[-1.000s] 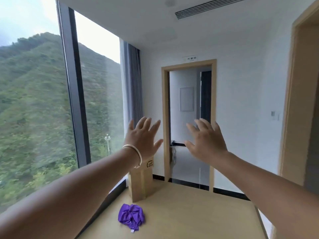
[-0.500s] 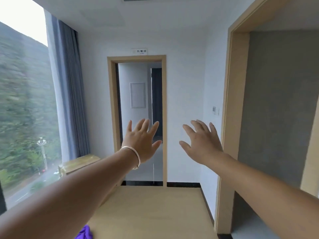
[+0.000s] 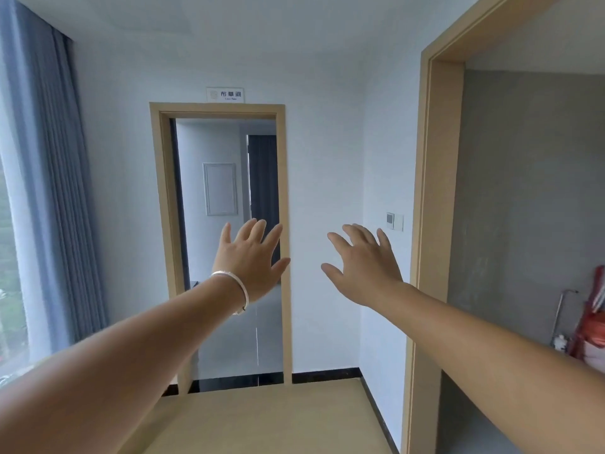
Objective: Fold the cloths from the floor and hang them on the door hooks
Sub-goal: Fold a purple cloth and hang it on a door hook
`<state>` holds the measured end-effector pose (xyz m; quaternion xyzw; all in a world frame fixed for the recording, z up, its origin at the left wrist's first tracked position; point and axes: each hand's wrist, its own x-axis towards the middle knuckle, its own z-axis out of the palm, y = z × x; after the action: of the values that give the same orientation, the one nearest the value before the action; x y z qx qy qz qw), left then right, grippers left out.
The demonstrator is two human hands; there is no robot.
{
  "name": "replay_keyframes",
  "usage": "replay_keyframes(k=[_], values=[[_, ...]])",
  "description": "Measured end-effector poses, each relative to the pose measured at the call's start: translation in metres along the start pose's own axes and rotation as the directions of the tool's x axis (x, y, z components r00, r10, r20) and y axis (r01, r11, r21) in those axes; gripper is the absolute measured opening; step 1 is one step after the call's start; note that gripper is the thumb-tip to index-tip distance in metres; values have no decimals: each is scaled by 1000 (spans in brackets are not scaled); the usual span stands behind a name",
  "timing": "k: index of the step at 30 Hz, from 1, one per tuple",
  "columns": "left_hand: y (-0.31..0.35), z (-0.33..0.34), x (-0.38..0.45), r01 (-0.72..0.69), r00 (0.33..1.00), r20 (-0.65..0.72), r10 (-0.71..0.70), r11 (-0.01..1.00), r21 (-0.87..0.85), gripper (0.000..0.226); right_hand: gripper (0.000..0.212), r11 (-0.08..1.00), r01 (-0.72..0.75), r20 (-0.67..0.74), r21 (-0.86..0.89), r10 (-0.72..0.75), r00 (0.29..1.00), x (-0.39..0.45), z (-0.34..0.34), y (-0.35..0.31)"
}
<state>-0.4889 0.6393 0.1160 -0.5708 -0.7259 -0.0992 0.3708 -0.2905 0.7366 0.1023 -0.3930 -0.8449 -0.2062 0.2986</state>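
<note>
Both hands raised, fingers spread, holding nothing: left hand (image 3: 250,260) with bracelet (image 3: 234,288) at 11 o'clock, right hand (image 3: 363,267) at 1 o'clock. Doorway (image 3: 222,244) behind them. Cloths not visible.

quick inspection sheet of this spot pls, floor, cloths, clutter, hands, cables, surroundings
surface: tan floor, bare where it shows
job's things: no cloth or door hooks in view
clutter: red and white items and a metal pipe in the right alcove
grippers: left hand and right hand raised, fingers spread, holding nothing; bracelet on the left wrist
cables: nothing seen
surroundings: open doorway with sign above, grey curtain, wall switch
</note>
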Motion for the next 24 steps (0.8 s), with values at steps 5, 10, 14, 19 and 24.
replay_keyframes(k=[5,10,14,19,24], values=[[-20,58,28,-3,999,34,4,1000,-27,67,60,1000,25,14,-7,-25,1000,42,45,-6],[-23,119,73,-5,998,56,7,999,-36,67,60,999,33,33,8,-33,999,89,99,6],[-21,169,121,-9,998,63,10,1000,-17,67,59,999,42,22,11,-42,999,139,153,26],[-26,226,194,14,997,72,-16,1000,18,66,58,999,48,7,19,-48,999,215,220,58],[-36,285,263,67,995,69,-70,997,43,66,57,996,75,24,50,-77,997,284,287,81]])
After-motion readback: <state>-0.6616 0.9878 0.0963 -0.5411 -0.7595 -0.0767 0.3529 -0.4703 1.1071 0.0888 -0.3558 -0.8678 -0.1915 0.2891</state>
